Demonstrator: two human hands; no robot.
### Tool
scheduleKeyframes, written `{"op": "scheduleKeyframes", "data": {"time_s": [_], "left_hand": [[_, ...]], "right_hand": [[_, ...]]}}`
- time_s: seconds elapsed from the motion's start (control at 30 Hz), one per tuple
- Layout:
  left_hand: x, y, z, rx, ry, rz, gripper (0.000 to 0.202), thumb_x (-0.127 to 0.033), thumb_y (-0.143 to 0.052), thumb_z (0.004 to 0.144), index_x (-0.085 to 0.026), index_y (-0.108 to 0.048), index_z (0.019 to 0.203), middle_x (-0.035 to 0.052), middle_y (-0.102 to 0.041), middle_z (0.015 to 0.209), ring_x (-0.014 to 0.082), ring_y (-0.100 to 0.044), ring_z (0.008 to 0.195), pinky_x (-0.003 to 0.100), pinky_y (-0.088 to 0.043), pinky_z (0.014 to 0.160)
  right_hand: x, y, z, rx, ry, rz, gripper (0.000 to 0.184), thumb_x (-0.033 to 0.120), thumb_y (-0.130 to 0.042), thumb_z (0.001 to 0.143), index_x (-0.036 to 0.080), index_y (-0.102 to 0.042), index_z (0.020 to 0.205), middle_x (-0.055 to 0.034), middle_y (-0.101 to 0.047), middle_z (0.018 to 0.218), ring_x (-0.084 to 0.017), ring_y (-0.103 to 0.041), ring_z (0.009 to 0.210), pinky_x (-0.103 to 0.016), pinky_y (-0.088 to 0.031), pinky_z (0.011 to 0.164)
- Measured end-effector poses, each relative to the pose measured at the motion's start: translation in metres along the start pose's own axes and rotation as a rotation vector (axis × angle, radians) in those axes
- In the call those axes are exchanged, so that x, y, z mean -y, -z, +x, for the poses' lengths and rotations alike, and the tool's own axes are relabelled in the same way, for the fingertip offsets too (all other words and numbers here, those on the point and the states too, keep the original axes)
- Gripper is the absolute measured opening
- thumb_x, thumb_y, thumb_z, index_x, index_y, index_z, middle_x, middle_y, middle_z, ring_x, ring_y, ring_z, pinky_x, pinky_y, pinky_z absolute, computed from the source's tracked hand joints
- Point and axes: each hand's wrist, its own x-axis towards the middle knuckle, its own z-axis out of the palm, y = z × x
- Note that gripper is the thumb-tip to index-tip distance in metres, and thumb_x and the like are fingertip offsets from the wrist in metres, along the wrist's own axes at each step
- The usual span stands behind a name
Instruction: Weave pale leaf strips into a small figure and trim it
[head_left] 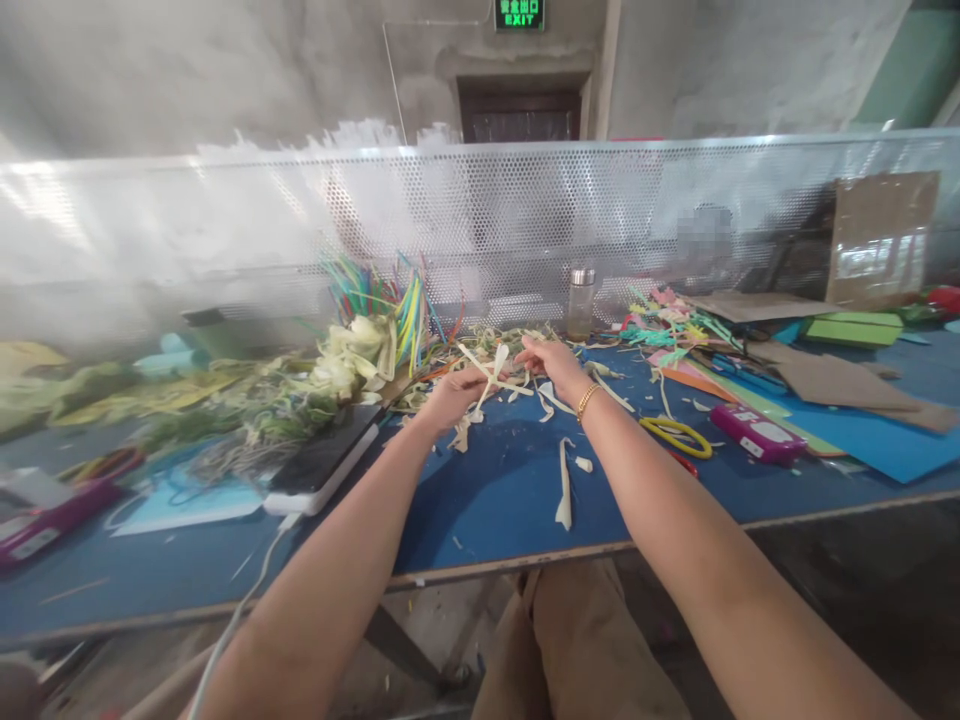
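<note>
My left hand [453,394] is closed, pinching a star-shaped piece of crossed pale husk strips [495,379] whose ends stick out on several sides. Just right of it is my right hand [553,364], a gold chain bracelet on its wrist. Its fingers are curled together near the strip ends; whatever they pinch is too small to tell. Both hands are above the blue tabletop [487,500]. A loose husk strip [564,485] and a small pale scrap [584,464] lie nearer the table's front edge. More husk scraps are scattered behind and beside the hands.
A pile of husks [352,355] and colourful thin sticks [409,310] stand left of centre, beside a dark device [326,455] with a white cable. At right are yellow-handled scissors [679,437], a purple box [757,433] and coloured sheets [885,440]. A glass bottle [581,303] stands before the perforated metal screen [517,210].
</note>
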Motion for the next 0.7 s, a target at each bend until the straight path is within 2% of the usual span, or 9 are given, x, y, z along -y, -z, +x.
{"op": "scheduleKeyframes", "data": {"time_s": [0.1, 0.2, 0.43, 0.6, 0.7], "left_hand": [[0.001, 0.002, 0.000, -0.019, 0.019, -0.034, 0.032, -0.039, -0.077, 0.067, -0.019, -0.078, 0.093, 0.0064, -0.073, 0.093, 0.0203, -0.063, 0.083, 0.030, -0.048, 0.075], [0.001, 0.004, 0.001, -0.038, 0.028, -0.054, 0.031, -0.037, -0.075, 0.068, -0.019, -0.078, 0.094, 0.0060, -0.072, 0.091, 0.0185, -0.061, 0.079, 0.029, -0.046, 0.073], [0.002, 0.005, 0.002, -0.020, 0.031, -0.064, 0.032, -0.037, -0.075, 0.068, -0.019, -0.077, 0.095, 0.0043, -0.071, 0.084, 0.0147, -0.057, 0.071, 0.026, -0.043, 0.067], [0.005, 0.006, 0.002, -0.003, 0.048, -0.021, 0.041, -0.046, -0.069, 0.074, -0.017, -0.075, 0.102, 0.0039, -0.068, 0.078, 0.0115, -0.050, 0.061, 0.024, -0.037, 0.057], [0.006, 0.006, 0.003, -0.025, 0.047, -0.011, 0.036, -0.045, -0.067, 0.075, -0.018, -0.075, 0.099, 0.0035, -0.067, 0.079, 0.0115, -0.051, 0.064, 0.022, -0.035, 0.055]], "right_hand": [[0.006, 0.000, -0.002, -0.047, 0.047, -0.050, 0.041, 0.055, -0.065, 0.074, 0.019, -0.066, 0.056, -0.0021, -0.059, 0.053, -0.013, -0.051, 0.054, -0.029, -0.041, 0.059], [0.014, 0.001, -0.005, -0.036, 0.068, -0.127, 0.039, 0.054, -0.067, 0.072, 0.018, -0.064, 0.055, -0.0004, -0.057, 0.052, -0.013, -0.051, 0.055, -0.030, -0.041, 0.061], [0.038, 0.001, -0.021, 0.279, 0.228, -0.346, 0.029, 0.043, -0.076, 0.066, 0.019, -0.063, 0.075, -0.0021, -0.066, 0.077, -0.014, -0.059, 0.071, -0.030, -0.046, 0.068], [0.041, -0.008, -0.033, 0.222, 0.236, -0.557, 0.034, 0.038, -0.081, 0.063, 0.021, -0.058, 0.081, -0.0036, -0.069, 0.085, -0.018, -0.065, 0.078, -0.031, -0.048, 0.071], [0.035, -0.014, -0.037, 0.149, 0.234, -0.647, 0.026, 0.029, -0.079, 0.066, 0.022, -0.059, 0.081, -0.0030, -0.070, 0.080, -0.019, -0.066, 0.075, -0.031, -0.047, 0.069]]}}
